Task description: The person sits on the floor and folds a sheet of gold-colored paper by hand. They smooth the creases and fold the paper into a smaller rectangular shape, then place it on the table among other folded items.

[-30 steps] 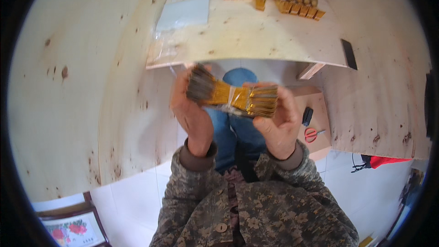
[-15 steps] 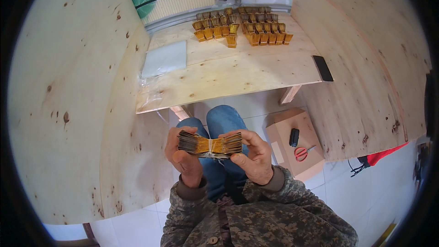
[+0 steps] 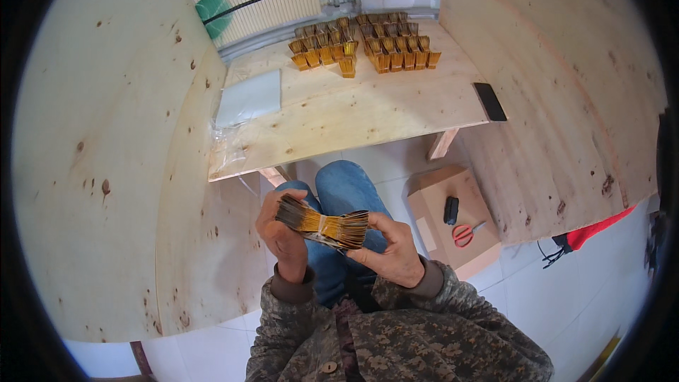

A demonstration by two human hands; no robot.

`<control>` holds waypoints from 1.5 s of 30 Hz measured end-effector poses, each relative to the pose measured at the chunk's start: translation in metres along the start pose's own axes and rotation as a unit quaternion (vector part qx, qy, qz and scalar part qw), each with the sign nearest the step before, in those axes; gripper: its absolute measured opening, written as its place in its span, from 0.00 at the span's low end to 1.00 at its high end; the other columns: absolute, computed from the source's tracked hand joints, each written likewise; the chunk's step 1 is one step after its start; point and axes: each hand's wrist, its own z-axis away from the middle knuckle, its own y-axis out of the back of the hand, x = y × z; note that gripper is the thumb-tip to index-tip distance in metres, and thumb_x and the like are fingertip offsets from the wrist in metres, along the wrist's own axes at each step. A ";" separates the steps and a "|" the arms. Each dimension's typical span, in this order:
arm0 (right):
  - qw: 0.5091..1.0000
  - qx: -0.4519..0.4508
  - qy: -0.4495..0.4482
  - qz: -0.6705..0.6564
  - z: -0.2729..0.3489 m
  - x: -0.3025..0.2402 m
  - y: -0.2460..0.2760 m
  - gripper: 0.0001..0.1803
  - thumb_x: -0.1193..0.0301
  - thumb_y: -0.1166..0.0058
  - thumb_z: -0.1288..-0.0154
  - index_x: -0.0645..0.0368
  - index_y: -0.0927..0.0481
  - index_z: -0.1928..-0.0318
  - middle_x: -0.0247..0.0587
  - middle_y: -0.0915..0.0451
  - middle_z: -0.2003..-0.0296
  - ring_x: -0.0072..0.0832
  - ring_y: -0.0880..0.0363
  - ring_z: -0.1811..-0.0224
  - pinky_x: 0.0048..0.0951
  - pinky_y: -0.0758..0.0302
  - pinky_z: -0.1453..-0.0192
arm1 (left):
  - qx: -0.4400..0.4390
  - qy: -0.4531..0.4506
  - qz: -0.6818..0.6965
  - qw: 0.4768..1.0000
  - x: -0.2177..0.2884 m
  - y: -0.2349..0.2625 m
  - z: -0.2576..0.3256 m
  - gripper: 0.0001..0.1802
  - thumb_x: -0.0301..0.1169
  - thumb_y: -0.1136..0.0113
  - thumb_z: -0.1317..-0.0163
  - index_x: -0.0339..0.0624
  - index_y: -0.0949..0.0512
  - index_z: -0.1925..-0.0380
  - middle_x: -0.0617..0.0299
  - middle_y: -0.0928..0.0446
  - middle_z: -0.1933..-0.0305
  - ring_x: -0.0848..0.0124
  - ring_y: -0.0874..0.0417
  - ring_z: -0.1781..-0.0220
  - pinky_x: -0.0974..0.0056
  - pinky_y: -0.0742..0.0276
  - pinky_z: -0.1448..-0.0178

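Observation:
Above my knees I hold a tied bundle point(image 3: 324, 225) of thin strips. It is golden in the middle, dark at its left end, flared at both ends and bound at the waist by a pale tie. My left hand point(image 3: 283, 230) cups the dark end, fingers behind it. The right hand point(image 3: 392, 251) pinches the other end between thumb and fingers. The bundle tilts, its right end lower. What the strips are made of I cannot make out.
Several rows of similar bundles point(image 3: 407, 53) stand at the back of the wooden table point(image 3: 339, 117). A white plastic sheet point(image 3: 249, 99) lies at its left, a black phone point(image 3: 489, 102) at its right edge. On a cardboard box point(image 3: 442, 191) rest red-handled scissors point(image 3: 464, 235) and a black object point(image 3: 451, 210). Plywood panels flank me.
The bundle has turned from nearly level to tilted, its left end higher and right end lower. My left hand has risen slightly, and its thumb no longer lies across the front.

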 end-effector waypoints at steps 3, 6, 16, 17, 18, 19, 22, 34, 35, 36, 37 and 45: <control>0.998 0.061 0.009 0.010 0.003 0.003 0.001 0.29 0.71 0.28 0.41 0.65 0.22 0.41 0.48 0.15 0.51 0.34 0.15 0.48 0.38 0.20 0.42 | -0.031 -0.012 0.070 0.997 -0.009 -0.013 -0.005 0.49 0.71 0.66 0.30 0.30 0.24 0.45 0.58 0.20 0.57 0.70 0.19 0.54 0.65 0.24 0.46; 0.990 0.141 -0.016 0.009 -0.005 0.014 0.003 0.26 0.73 0.29 0.42 0.66 0.21 0.43 0.47 0.14 0.53 0.33 0.15 0.50 0.38 0.19 0.44 | 0.053 -0.012 0.023 0.998 -0.019 -0.032 -0.008 0.38 0.61 0.57 0.26 0.32 0.28 0.42 0.58 0.25 0.47 0.69 0.23 0.50 0.66 0.27 0.46; 0.956 0.239 0.031 0.168 -0.083 0.078 -0.003 0.24 0.74 0.28 0.44 0.65 0.20 0.47 0.50 0.15 0.56 0.39 0.14 0.54 0.38 0.19 0.50 | -0.102 0.167 0.059 0.979 -0.030 -0.074 -0.013 0.43 0.30 0.30 0.42 0.40 0.42 0.29 0.52 0.37 0.30 0.58 0.32 0.29 0.52 0.30 0.33; 0.957 0.246 0.016 0.151 -0.094 0.085 -0.005 0.25 0.74 0.28 0.44 0.66 0.20 0.47 0.50 0.15 0.56 0.40 0.14 0.54 0.38 0.19 0.51 | -0.093 0.166 0.056 0.980 -0.034 -0.074 -0.019 0.43 0.31 0.29 0.41 0.39 0.41 0.29 0.51 0.37 0.30 0.59 0.32 0.29 0.53 0.30 0.32; 0.958 0.256 0.006 0.131 -0.102 0.091 -0.006 0.25 0.74 0.28 0.44 0.66 0.20 0.47 0.51 0.15 0.56 0.41 0.14 0.54 0.38 0.19 0.51 | -0.080 0.157 0.055 0.983 -0.039 -0.073 -0.025 0.42 0.31 0.29 0.41 0.39 0.41 0.29 0.51 0.36 0.30 0.59 0.31 0.29 0.53 0.30 0.32; 0.959 0.253 -0.003 0.128 -0.109 0.095 -0.005 0.25 0.74 0.28 0.44 0.65 0.20 0.46 0.50 0.15 0.56 0.39 0.14 0.54 0.38 0.19 0.51 | -0.082 0.176 0.055 0.979 -0.044 -0.070 -0.032 0.42 0.32 0.29 0.40 0.39 0.40 0.30 0.52 0.35 0.31 0.60 0.30 0.30 0.54 0.30 0.32; 0.957 0.266 -0.031 0.113 -0.128 0.108 -0.005 0.24 0.74 0.28 0.44 0.65 0.20 0.47 0.49 0.15 0.55 0.39 0.14 0.54 0.37 0.19 0.51 | -0.088 0.211 0.068 0.971 -0.062 -0.069 -0.050 0.39 0.32 0.30 0.39 0.38 0.37 0.31 0.53 0.32 0.33 0.62 0.28 0.32 0.56 0.29 0.33; 0.945 0.277 -0.012 0.173 -0.185 0.144 0.006 0.24 0.76 0.29 0.44 0.66 0.21 0.46 0.48 0.15 0.55 0.36 0.15 0.52 0.34 0.21 0.48 | -0.072 0.202 0.076 0.974 -0.113 -0.094 -0.094 0.29 0.26 0.33 0.38 0.40 0.30 0.37 0.57 0.26 0.42 0.66 0.21 0.41 0.61 0.23 0.39; 0.942 0.281 -0.006 0.185 -0.188 0.146 0.008 0.24 0.76 0.30 0.44 0.66 0.21 0.47 0.48 0.15 0.55 0.35 0.15 0.52 0.34 0.21 0.48 | -0.065 0.213 0.073 0.972 -0.116 -0.094 -0.097 0.29 0.25 0.33 0.38 0.39 0.30 0.37 0.58 0.26 0.42 0.66 0.21 0.42 0.61 0.23 0.40; 0.939 0.284 0.000 0.195 -0.191 0.147 0.009 0.24 0.76 0.30 0.44 0.66 0.21 0.47 0.48 0.15 0.55 0.35 0.15 0.52 0.33 0.21 0.47 | -0.064 0.216 0.077 0.971 -0.118 -0.095 -0.100 0.29 0.25 0.33 0.38 0.39 0.30 0.37 0.58 0.26 0.42 0.66 0.21 0.42 0.61 0.23 0.40; 0.937 0.283 0.015 0.203 -0.195 0.149 0.010 0.24 0.77 0.29 0.44 0.66 0.21 0.47 0.48 0.15 0.55 0.36 0.15 0.52 0.33 0.21 0.47 | -0.063 0.219 0.082 0.970 -0.119 -0.096 -0.102 0.29 0.25 0.33 0.38 0.39 0.29 0.37 0.58 0.26 0.42 0.66 0.21 0.42 0.61 0.23 0.40; 0.978 0.207 -0.021 -0.031 -0.218 0.173 0.017 0.25 0.76 0.33 0.37 0.67 0.25 0.40 0.43 0.18 0.49 0.30 0.19 0.47 0.32 0.24 0.41 | -0.030 0.187 0.076 0.979 -0.139 -0.099 -0.127 0.30 0.23 0.34 0.40 0.40 0.30 0.36 0.58 0.27 0.40 0.66 0.23 0.38 0.61 0.26 0.37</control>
